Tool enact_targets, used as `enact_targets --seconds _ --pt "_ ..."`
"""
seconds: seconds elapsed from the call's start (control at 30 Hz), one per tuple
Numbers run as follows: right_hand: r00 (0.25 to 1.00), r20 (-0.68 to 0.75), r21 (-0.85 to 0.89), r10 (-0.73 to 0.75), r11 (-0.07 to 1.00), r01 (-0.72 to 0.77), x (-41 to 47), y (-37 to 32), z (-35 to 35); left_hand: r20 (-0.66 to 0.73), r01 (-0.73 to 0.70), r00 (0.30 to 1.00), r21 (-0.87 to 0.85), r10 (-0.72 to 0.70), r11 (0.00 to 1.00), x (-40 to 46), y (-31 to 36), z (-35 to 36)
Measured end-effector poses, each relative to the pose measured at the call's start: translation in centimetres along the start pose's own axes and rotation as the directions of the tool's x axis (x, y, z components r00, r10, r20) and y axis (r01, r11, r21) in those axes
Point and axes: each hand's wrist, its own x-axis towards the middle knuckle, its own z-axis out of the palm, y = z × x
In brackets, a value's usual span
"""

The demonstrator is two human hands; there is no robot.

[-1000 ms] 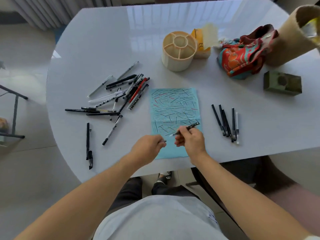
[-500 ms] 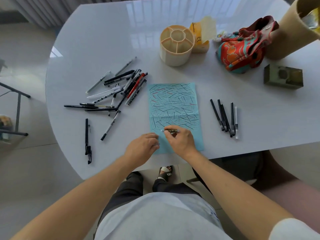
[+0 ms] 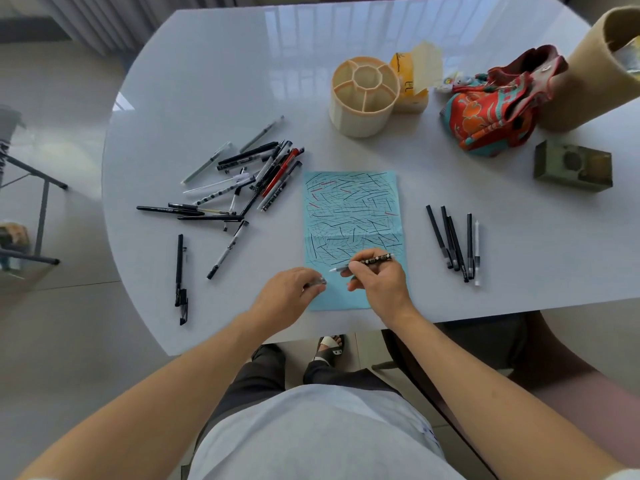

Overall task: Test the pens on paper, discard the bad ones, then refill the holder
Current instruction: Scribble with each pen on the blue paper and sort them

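In the head view, a glossy white rounded counter (image 3: pixel 207 81) carried a light blue sheet of paper (image 3: pixel 351 202) covered in short black and red pen strokes, lying near the 6 o'clock edge. The right hand (image 3: pixel 377 278) hovered over the lower part of that sheet, its fingers pinching a dark patterned pen with a pale tip (image 3: pixel 363 263); the pen lay nearly level, its tip pointing toward 9 o'clock. The left hand (image 3: pixel 287 294) rested at the sheet's lower left corner, fingers curled round a small clear pen cap (image 3: pixel 318 282).

At 9 o'clock from the paper lay a loose heap of mixed black, white and red pens (image 3: pixel 249 181), with a single black pen (image 3: pixel 180 271) lying apart from it nearer the counter's edge. At 3 o'clock from the paper, five slim dark and pale pens (image 3: pixel 455 242) lay in a near-parallel row, well apart from the heap.

At 12 o'clock from the paper stood a cream round plastic holder with divided compartments (image 3: pixel 363 98), no pens showing in it. Just behind it sat a yellow packet (image 3: pixel 412 81). Further toward 2 o'clock lay a red and teal patterned cloth pouch (image 3: pixel 491 112), a tan cardboard tube (image 3: pixel 595 71) and an olive-green small box (image 3: pixel 573 166).
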Motion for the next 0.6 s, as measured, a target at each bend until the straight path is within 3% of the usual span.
enact_targets --seconds 0.17,0.37,0.6 --pt "0.996 0.074 0.024 0.041 0.999 -0.043 -0.7 -0.4 0.6 0.084 0.110 0.991 -0.079 -0.104 0.991 0.2 1.1 -0.4" --pt "0.990 0.119 -0.010 0.076 0.997 -0.075 -0.7 -0.1 0.3 0.127 0.102 0.988 -0.111 -0.087 0.989 0.3 1.9 -0.6" --pt "0.995 0.062 -0.026 0.079 0.997 -0.077 -0.5 -0.2 0.1 0.081 0.091 0.993 -0.115 -0.082 0.989 1.0 3.3 -0.2"
